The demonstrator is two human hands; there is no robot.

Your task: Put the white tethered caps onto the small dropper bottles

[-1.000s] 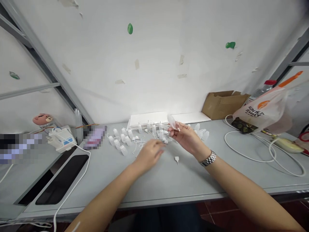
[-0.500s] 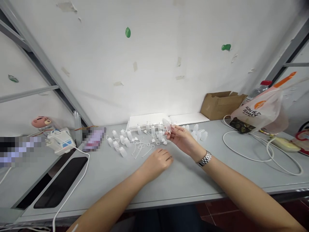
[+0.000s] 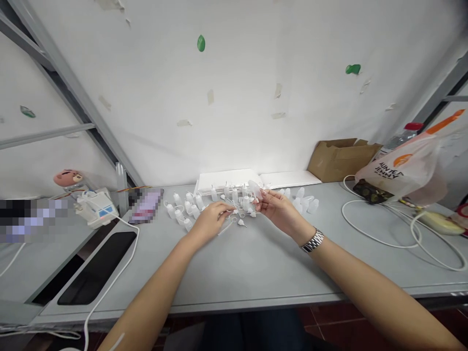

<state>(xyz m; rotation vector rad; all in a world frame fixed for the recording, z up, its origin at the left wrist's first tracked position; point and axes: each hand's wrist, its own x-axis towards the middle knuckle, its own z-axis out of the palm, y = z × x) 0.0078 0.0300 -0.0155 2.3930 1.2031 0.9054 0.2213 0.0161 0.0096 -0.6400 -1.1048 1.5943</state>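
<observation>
My right hand (image 3: 276, 210) pinches a small translucent squeeze bottle (image 3: 255, 187), tilted above the table, its neck end near my fingers. Lower down on the left, my left hand (image 3: 210, 219) reaches over the loose parts, thumb and fingertips closed at a small white nozzle cap (image 3: 235, 211). Another white nozzle cap (image 3: 242, 223) lies on the tabletop between my hands. A white ring strap (image 3: 227, 226) rests just below my left fingertips. Several capped squeeze bottles (image 3: 177, 199) stand to the left, partly hidden by my left hand. More bottles (image 3: 312, 205) without visible caps lie right of my right hand.
White flat boards (image 3: 226, 179) lie against the wall. At the back right are a cardboard box (image 3: 341, 158), a plastic bag (image 3: 405, 168) and a coiled white cable (image 3: 365, 242). On the left are a black phone (image 3: 97, 268), a white power strip (image 3: 95, 209) and another cable.
My left hand has moved up and left from the table's middle to the loose parts. A nozzle cap shows near where it rested. My right hand still holds the bottle; the view has shifted slightly.
</observation>
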